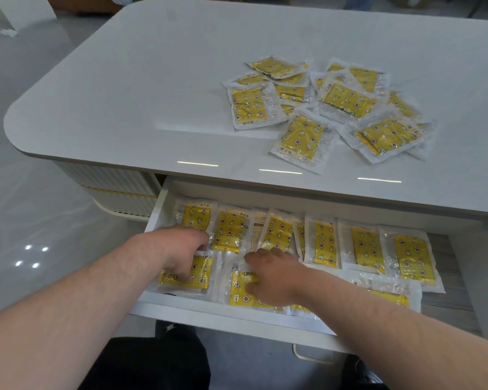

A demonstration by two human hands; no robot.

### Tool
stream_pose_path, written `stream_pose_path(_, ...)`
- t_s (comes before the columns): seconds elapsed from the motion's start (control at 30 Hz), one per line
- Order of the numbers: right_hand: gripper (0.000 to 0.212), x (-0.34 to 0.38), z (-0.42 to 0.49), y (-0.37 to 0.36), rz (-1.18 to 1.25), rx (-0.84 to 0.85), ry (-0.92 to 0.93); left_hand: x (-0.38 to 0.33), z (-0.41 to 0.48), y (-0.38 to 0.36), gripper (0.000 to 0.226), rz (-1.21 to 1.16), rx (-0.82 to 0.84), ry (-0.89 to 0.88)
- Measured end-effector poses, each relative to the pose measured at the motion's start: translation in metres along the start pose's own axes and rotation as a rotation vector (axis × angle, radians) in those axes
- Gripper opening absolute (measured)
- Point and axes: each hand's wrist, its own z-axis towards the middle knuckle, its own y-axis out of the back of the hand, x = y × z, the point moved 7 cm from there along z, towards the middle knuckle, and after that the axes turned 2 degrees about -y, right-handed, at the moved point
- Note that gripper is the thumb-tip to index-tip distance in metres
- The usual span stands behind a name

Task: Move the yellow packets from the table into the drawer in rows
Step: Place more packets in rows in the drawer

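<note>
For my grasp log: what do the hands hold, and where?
The right hand pinches the second front packet by its top edge. The left hand rests fingers on the leftmost front packet; grip unclear.

Left hand fingers mostly hidden; front-row pkt partly under right hand; print too small to read.
</note>
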Motion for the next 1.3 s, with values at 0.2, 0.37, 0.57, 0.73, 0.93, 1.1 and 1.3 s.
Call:
stream_pose_path(0.2, 0.067, -0.001, -0.002, 0.008, 0.120, -0.098, -0.016, 0.000, 0.001, 0.000, 0.062, 0.013, 0.011, -0.003)
stream_pose_path(0.37, 0.061, -0.001, -0.009, 0.035, 0.065, -0.300, 0.094, -0.002, -0.001, 0.016, 0.070, 0.018, -0.084, -0.051)
stream_pose_path(0.57, 0.063, 0.003, -0.013, 0.027, -0.022, -0.231, 0.171, -0.006, -0.004, 0.011, 0.064, -0.027, -0.119, -0.104)
stream_pose_path(0.73, 0.067, -0.001, -0.008, 0.021, -0.003, -0.188, 0.114, -0.006, -0.003, 0.001, 0.067, -0.035, -0.127, -0.125)
stream_pose_path(0.93, 0.061, 0.001, -0.007, 0.018, -0.001, -0.160, 0.142, -0.010, -0.004, 0.000, 0.066, -0.011, -0.129, -0.154)
stream_pose_path(1.1, 0.070, 0.000, -0.008, 0.021, 0.034, -0.201, 0.129, -0.008, -0.004, 0.006, 0.076, -0.020, -0.131, -0.142)
stream_pose_path(1.3, 0.092, 0.004, -0.011, 0.019, -0.060, -0.181, 0.148, -0.011, -0.008, 0.005, 0.098, 0.075, -0.080, -0.150)
